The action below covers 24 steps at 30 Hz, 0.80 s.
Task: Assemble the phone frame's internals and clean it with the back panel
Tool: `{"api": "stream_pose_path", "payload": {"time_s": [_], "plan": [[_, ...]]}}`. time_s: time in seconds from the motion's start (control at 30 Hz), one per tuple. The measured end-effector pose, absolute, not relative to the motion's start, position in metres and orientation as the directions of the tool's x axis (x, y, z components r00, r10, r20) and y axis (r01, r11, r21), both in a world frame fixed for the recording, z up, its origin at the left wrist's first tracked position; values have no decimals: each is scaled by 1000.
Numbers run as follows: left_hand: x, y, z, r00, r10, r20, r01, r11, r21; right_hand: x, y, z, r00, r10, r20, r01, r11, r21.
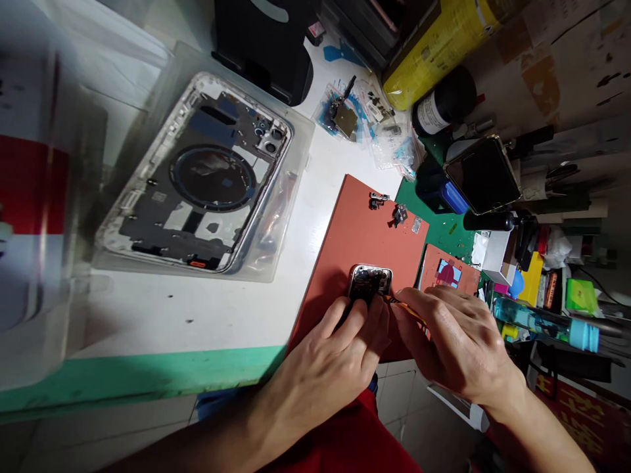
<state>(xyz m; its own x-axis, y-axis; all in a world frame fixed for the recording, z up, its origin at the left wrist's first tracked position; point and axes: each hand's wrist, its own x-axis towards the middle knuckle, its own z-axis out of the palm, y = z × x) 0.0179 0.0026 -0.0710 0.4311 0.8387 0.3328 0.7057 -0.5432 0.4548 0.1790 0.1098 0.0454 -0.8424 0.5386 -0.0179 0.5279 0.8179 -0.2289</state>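
An opened phone (371, 279) with a silver frame and dark insides lies on a reddish-brown mat (365, 230). The fingers of my left hand (340, 351) are curled over its near part and grip it, hiding that end. My right hand (453, 338), just to the right, pinches a thin orange tool (407, 307) between thumb and fingers. The tool points at the phone's right edge; its tip is too small to make out. Small metal parts (378, 201) and a dark piece (399, 214) rest on the mat beyond the phone.
At the left, a large phone housing (207, 171) lies in a clear plastic tray (296, 190). Bagged parts (345, 118), a yellow can (434, 52) and a black bottle (446, 102) stand farther back. A dark-screened phone (483, 174) and a blue-capped bottle (547, 322) are at the right.
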Motion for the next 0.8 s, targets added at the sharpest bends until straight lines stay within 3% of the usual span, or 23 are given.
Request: {"api": "stream_pose_path", "payload": {"time_s": [0.8], "plan": [[18, 2, -70, 417, 840, 347, 722, -538, 435, 180, 107, 43, -825, 564, -15, 553, 803, -221]]}}
